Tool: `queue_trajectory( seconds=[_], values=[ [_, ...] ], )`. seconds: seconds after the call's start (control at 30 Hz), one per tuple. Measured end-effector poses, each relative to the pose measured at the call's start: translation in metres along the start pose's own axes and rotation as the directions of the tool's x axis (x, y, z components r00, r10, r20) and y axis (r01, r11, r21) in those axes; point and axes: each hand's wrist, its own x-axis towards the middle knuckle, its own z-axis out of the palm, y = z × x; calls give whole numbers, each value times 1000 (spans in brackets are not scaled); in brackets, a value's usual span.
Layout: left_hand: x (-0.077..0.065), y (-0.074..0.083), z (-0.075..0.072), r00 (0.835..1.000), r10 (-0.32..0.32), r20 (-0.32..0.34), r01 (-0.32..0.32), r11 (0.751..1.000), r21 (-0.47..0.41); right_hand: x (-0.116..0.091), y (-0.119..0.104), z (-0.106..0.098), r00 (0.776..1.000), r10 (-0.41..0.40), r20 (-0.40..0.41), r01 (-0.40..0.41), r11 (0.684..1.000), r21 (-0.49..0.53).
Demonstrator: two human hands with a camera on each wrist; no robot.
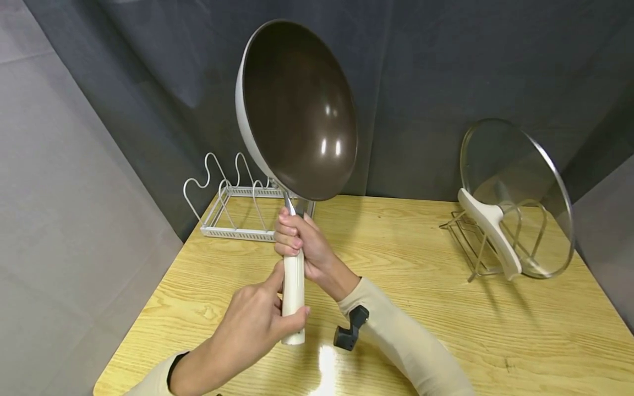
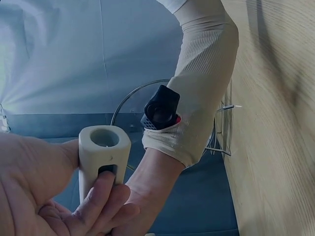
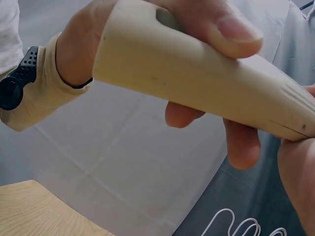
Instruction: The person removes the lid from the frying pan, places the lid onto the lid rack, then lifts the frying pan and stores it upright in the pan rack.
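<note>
The pan (image 1: 302,110) is being held up, tilted, above the desk (image 1: 406,247). The right hand (image 1: 315,247) is gripping the upper handle (image 1: 293,280), while the left hand (image 1: 247,314) is pinching its lower end. Both should be holding firmly, so the pan is not twisting. The rack (image 1: 238,235) is standing behind at left; open room is lying between the pan and the lid's (image 1: 520,181) rim.

- Pan (image 1: 302,115): glossy dark brown inside, pale outside; held aloft and tilted, bowl uppermost, inside turned toward the head view
- Handle (image 1: 294,280): cream, hollow at its end, pointing downward; right hand (image 1: 315,248) grips upper part, left hand (image 1: 247,313) holds lower part
</note>
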Motion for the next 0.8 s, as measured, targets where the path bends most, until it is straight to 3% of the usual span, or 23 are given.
queue_trajectory(
  seconds=[0.43, 0.8],
  values=[
    [0, -3, -7, 997, 30, -76, -25, 998, 57, 14, 4, 4, 1000, 12, 25, -13, 1000, 9],
    [2, -6, -11, 992, 66, -106, -54, 992, 110, 23, 6, 4, 997, 48, 59, -53, 995, 87]
  ],
)
